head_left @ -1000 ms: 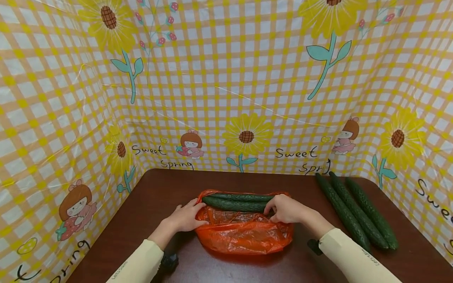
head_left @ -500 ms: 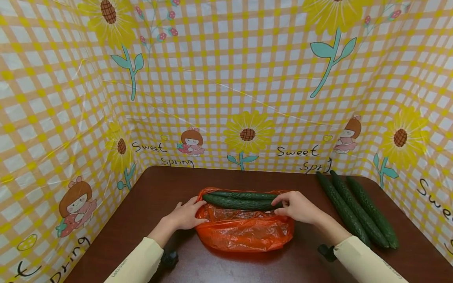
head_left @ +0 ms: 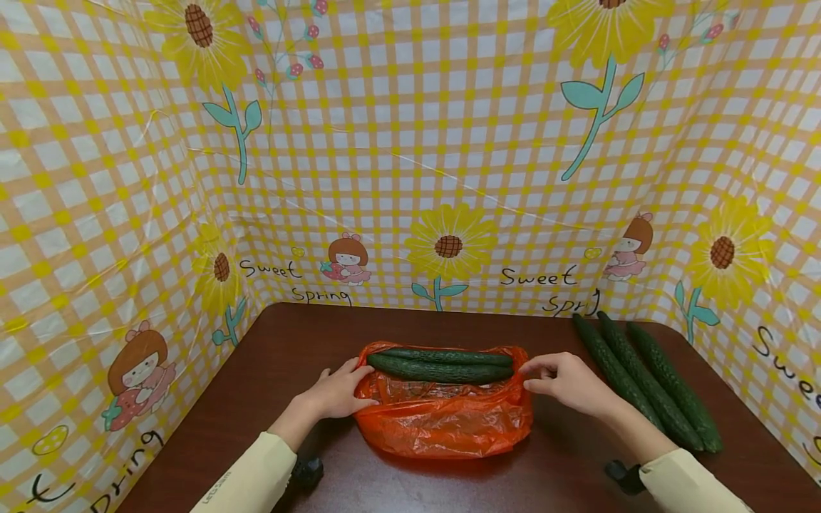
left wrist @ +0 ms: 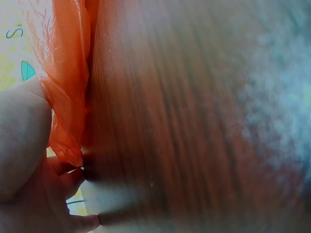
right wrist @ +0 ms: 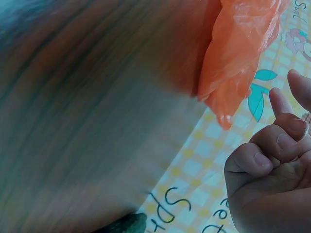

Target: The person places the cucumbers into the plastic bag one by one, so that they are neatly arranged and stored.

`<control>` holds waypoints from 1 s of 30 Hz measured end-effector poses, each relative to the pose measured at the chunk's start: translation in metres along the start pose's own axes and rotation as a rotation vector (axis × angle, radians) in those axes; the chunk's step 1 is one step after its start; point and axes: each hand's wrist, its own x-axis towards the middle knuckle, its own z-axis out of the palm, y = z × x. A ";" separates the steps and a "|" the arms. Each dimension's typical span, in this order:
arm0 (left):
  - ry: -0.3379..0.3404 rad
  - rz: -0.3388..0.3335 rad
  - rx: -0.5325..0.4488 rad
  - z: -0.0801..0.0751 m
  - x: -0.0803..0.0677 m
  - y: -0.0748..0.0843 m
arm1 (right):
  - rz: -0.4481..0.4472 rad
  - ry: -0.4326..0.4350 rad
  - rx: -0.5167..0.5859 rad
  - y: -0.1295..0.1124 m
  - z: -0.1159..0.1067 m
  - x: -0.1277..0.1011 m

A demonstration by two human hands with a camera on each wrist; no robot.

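The orange bag [head_left: 442, 431] is set on the dark table [head_left: 288, 335], its mouth spread toward the wearer, and inside it, near the far rim, two cucumbers [head_left: 442, 370] are laid side by side, their long axis running from 9 to 3 o'clock. The bag's 9 o'clock end is held by the left hand [head_left: 336, 390], whose thumb and forefinger are bent over the rim; how firmly the film is pinched there cannot be told. At the 3 o'clock end the right hand [head_left: 571, 385] is placed just beside the bag, apparently without contact: its thumb and forefinger are parted, the other fingers are folded in toward the palm, and nothing is gripped. Three loose cucumbers [head_left: 649, 381] are lined up on the table at about 3 o'clock from the right hand, their long axes slanted roughly from 11 to 5 o'clock, so they are turned well across the line of the bagged pair. The nearest loose one is partly covered by the right forearm. The loose group is thus placed much nearer the right hand, with the bag lying between it and the left hand.
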 end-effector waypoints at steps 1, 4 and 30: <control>0.000 -0.001 -0.001 0.000 0.000 0.000 | 0.006 0.006 0.005 0.001 -0.002 -0.002; -0.005 0.002 -0.006 0.001 0.000 0.001 | 0.024 0.012 0.016 0.006 -0.008 -0.009; 0.002 0.016 -0.035 0.005 -0.002 -0.004 | 0.233 0.159 0.067 0.042 -0.037 -0.048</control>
